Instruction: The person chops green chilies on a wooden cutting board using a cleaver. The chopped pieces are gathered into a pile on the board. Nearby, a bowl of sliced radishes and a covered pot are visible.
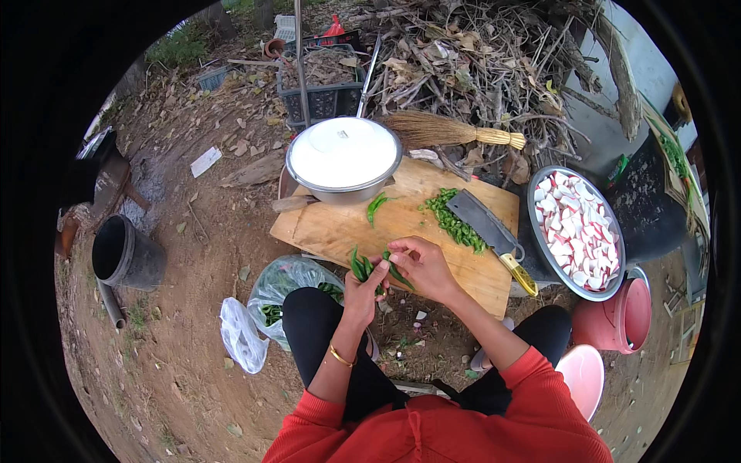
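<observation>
My left hand (pixel 363 292) grips several green chili peppers (pixel 360 266) just off the near edge of a wooden cutting board (pixel 324 228). The thumb and fingers of my right hand (pixel 425 267) pinch one more green pepper (pixel 396 273) beside it. On the board lie whole green peppers (pixel 377 207) and, to the right, a pile of chopped green pepper (pixel 454 223). A cleaver (pixel 483 220) rests partly over that pile, its yellow handle (pixel 519 273) past the board's right edge. An open plastic bag (pixel 289 272) by my left knee holds more green peppers.
A metal basin with a white lid (pixel 344 153) covers the board's far left. Right of the board stands a basin of cut red-skinned radish (pixel 576 231), near a pink bucket (pixel 613 318). A straw broom (pixel 451 130) and a brushwood pile (pixel 463 63) lie beyond. A black bucket (pixel 130 254) stands left.
</observation>
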### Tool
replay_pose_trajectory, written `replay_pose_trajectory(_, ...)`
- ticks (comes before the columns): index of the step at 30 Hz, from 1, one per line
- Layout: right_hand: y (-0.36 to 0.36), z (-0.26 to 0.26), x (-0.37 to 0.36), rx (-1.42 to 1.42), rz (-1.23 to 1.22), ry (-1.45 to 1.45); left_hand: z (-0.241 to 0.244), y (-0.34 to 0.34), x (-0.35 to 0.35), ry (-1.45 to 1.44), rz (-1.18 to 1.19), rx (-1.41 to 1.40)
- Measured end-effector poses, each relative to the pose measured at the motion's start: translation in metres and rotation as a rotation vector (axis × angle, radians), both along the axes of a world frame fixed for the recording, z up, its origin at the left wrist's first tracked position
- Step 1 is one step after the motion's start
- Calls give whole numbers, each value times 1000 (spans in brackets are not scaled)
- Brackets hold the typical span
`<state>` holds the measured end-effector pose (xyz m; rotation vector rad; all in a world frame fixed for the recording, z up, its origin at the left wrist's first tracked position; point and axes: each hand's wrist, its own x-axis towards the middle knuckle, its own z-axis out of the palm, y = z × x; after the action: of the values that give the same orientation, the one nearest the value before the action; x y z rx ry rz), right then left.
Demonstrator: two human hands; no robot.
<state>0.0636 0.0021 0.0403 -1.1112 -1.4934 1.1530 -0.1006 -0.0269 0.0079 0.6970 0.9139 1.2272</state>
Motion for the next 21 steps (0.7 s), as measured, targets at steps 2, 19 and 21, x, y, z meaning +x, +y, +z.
replay_pose_trajectory(2, 5, -7, 8, -33, 69, 125, 5, -1, 0, 13, -40, 25)
replay_pose_trajectory(19, -24, 16, 31, 91, 156, -64, -3, -17, 3, 0, -290, 29)
replay_pose_trajectory(21, -29, 15, 24, 183, 105, -152, -11, -18, 3, -29, -273, 2)
